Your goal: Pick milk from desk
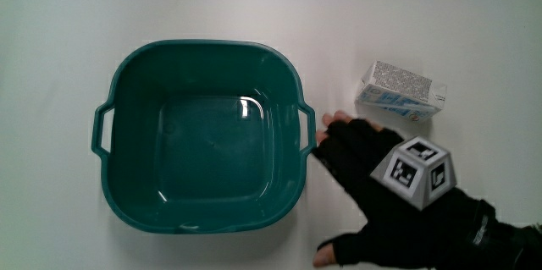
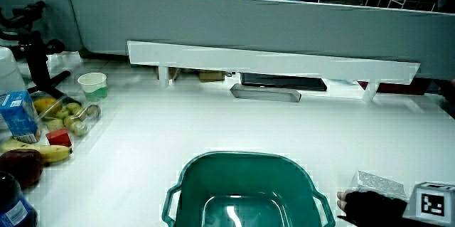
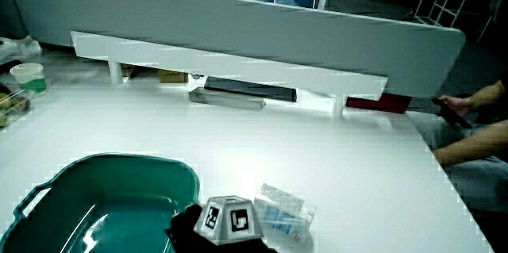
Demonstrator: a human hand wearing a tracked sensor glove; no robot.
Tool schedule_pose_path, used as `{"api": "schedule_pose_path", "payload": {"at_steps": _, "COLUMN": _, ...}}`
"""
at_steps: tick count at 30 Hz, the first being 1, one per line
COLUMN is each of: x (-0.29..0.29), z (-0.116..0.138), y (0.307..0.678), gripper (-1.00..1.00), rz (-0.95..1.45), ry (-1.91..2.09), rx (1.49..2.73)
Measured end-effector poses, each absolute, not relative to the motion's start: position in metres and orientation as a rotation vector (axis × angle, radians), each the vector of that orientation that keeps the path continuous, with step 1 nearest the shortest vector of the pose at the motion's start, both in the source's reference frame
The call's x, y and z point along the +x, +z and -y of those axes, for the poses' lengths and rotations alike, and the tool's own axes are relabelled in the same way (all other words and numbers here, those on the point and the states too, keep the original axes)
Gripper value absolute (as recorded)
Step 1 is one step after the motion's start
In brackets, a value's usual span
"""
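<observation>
Milk carton (image 1: pixel 402 91) lies on its side on the worktop (image 1: pixel 474 24), just beside the green basin (image 1: pixel 127 202). The hand (image 1: pixel 373 185) hovers close, fingers spread and holding nothing; best to close across the carton's narrow sides.

It looked like an office or lab workspace: a wide white surface (image 2: pixel 213 127) ended at a low grey partition (image 2: pixel 249 24), with more desks and shelving seen over it. A camera stand (image 2: pixel 35 56), a paper cup (image 2: pixel 92 85) and fruit (image 2: pixel 60 109) sat at the surface's edge.
</observation>
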State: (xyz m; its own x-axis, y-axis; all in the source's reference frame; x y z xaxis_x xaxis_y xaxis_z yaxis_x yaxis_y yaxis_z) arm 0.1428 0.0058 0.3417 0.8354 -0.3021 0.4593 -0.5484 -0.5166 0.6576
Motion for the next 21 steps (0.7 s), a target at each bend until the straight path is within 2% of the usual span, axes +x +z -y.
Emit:
{"api": "schedule_pose_path", "payload": {"at_steps": 12, "x": 0.176, "z": 0.036, "y": 0.357, "gripper": 0.0, "rz": 0.452, "ry": 0.383, "rx": 2.222}}
{"api": "schedule_pose_path", "payload": {"at_steps": 15, "x": 0.189, "z": 0.044, "y": 0.376, "gripper": 0.0, "rz": 0.414, "ry": 0.343, "rx": 2.248}}
{"api": "schedule_pose_path", "payload": {"at_steps": 16, "x": 0.186, "z": 0.046, "y": 0.369, "gripper": 0.0, "rz": 0.404, "ry": 0.385, "rx": 2.212}}
{"api": "schedule_pose_path", "payload": {"at_steps": 21, "x": 0.198, "z": 0.057, "y": 0.381, "gripper": 0.0, "rz": 0.338, "ry": 0.381, "rx": 2.215}}
